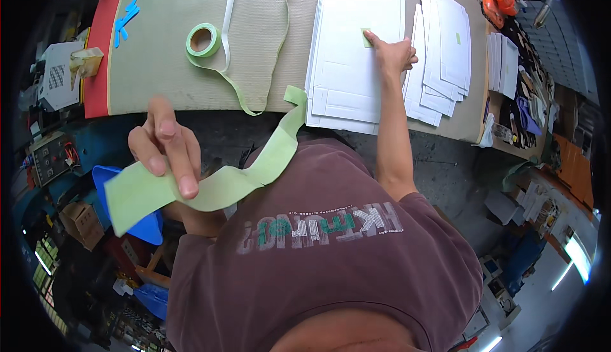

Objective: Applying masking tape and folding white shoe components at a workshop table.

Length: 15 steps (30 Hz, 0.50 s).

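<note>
My left hand (167, 141) is raised in front of the table's near edge, its fingers closed on a long, wavy strip of light green tape (232, 185). One end sticks out past the fingertips; the other reaches the lower left corner of a stack of flat white cardboard pieces (356, 85). My right hand (394, 56) rests over this stack, its thumb on a small green tape piece (366, 38) stuck to the top one. Its other fingers are curled in. Further left lies a green tape roll (216, 41), with a narrow strip trailing from it.
Right of the stack lie fanned white cardboard pieces (449, 47), the top one bearing a green patch. Blue plastic pieces (127, 18) lie at the table's left, near its red edge strip (97, 88). A blue bin (143, 223) stands below left. An orange tool (493, 7) sits far right.
</note>
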Each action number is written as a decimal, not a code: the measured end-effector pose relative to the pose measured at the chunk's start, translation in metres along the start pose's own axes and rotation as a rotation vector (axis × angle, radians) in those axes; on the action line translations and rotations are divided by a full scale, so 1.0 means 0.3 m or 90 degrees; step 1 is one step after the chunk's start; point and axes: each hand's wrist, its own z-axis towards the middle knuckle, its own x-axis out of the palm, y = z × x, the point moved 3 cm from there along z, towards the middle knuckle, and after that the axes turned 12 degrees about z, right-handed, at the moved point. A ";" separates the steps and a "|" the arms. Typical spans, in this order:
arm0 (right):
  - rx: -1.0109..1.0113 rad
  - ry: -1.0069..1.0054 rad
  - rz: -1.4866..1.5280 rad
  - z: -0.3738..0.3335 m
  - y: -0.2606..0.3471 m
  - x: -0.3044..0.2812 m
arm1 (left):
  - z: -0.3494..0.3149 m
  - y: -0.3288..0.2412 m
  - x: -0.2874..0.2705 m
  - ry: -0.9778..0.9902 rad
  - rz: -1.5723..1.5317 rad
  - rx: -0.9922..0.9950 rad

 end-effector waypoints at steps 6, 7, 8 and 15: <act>-0.044 -0.037 -0.038 -0.018 0.032 -0.046 | 0.007 0.105 0.010 -0.171 0.138 -0.034; -0.002 -0.010 0.102 -0.019 0.023 -0.066 | 0.020 0.107 0.027 -0.169 0.141 -0.035; 0.037 0.015 0.241 -0.006 0.009 -0.091 | 0.025 0.120 0.024 -0.216 0.266 -0.101; -0.086 -0.028 0.135 0.267 -0.020 -0.522 | 0.152 0.196 0.114 -0.305 0.750 -0.373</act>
